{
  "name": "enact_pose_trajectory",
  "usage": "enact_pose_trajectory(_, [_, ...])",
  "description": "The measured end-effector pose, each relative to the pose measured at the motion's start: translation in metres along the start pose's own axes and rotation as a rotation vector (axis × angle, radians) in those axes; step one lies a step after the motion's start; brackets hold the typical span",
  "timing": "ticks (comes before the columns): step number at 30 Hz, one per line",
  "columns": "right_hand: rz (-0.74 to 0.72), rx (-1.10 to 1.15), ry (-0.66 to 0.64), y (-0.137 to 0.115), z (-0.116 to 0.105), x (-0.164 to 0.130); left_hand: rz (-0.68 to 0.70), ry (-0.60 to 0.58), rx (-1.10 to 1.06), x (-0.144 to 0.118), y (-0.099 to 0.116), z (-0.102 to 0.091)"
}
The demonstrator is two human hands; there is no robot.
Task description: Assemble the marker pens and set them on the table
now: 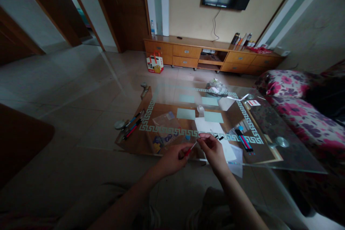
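Observation:
Over the near edge of the glass table (pixel 172 95), my left hand (pixel 174 159) grips a red pen barrel (pixel 188 152). From the barrel a thin pale rod, like a refill, runs up to my right hand (pixel 212 149), whose thumb and fingers pinch its far end. White paper sheets (pixel 229 151) lie beneath and beside my right hand, with small black pen parts (pixel 221 138) near its fingers. Several blue, red and black pens (pixel 244 141) are grouped to the right. Another group of pens (pixel 132 125) lies at the table's left side.
Clear plastic packaging (pixel 165 120) and a blue and yellow packet (pixel 159 143) lie left of the paper. A bowl-like holder with crumpled plastic (pixel 216 88) stands at the back. Beyond are a wooden TV cabinet (pixel 185 51), a carton (pixel 155 63) and a floral sofa (pixel 309 115).

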State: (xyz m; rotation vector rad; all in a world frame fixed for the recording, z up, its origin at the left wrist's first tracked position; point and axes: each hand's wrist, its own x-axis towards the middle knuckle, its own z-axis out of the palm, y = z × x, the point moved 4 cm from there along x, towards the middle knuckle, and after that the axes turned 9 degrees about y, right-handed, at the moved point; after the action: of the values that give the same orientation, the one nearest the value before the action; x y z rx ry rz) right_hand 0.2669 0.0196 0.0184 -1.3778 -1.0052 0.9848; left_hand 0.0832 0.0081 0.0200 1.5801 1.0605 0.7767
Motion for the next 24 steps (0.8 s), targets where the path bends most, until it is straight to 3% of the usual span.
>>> enact_pose_trajectory(24, [0.016,0.021,-0.022,-0.0033,0.003,-0.0022,-0.004,0.005,-0.042,0.0006,-0.0015,0.0021])
